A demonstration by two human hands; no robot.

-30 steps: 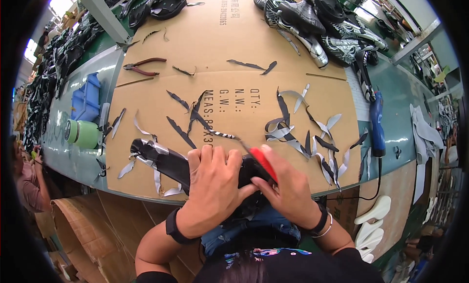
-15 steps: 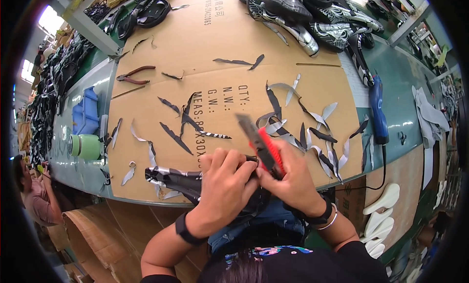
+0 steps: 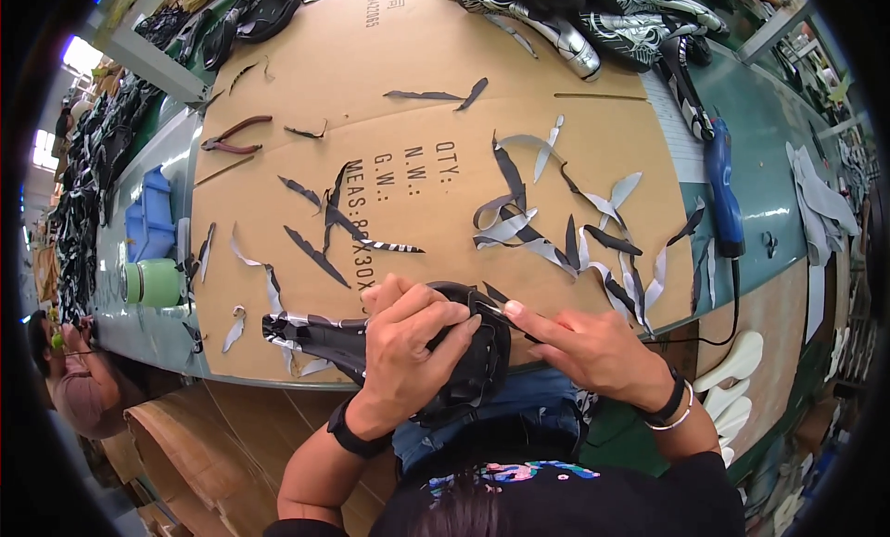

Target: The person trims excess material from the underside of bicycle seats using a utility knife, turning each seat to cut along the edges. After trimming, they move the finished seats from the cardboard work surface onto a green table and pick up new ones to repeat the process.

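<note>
A black bicycle saddle (image 3: 473, 375) lies at the table's front edge, against my lap. Its narrow nose, with a black-and-white pattern, points left. My left hand (image 3: 408, 351) is closed on the saddle, its fingers pinched at the rim of the wide end. My right hand (image 3: 593, 347) closes round a utility knife (image 3: 492, 308), whose thin blade meets the cover's edge beside my left fingertips. Most of the knife's handle is hidden under the right hand. Cut strips of black and grey cover material (image 3: 533, 236) lie just beyond my hands.
A cardboard sheet (image 3: 306, 83) covers the table's middle. Pliers (image 3: 238, 136), a blue bin (image 3: 150, 217) and a green roll (image 3: 153, 282) are to the left. At right lie a blue heat tool (image 3: 723, 194) and white saddle shells (image 3: 737, 361). Finished-looking saddles (image 3: 630, 36) are piled far right.
My right hand has turned and lowered the knife from upright to the saddle's edge, shifting right. The saddle's wide end has tipped up into view. The view has shifted slightly.
</note>
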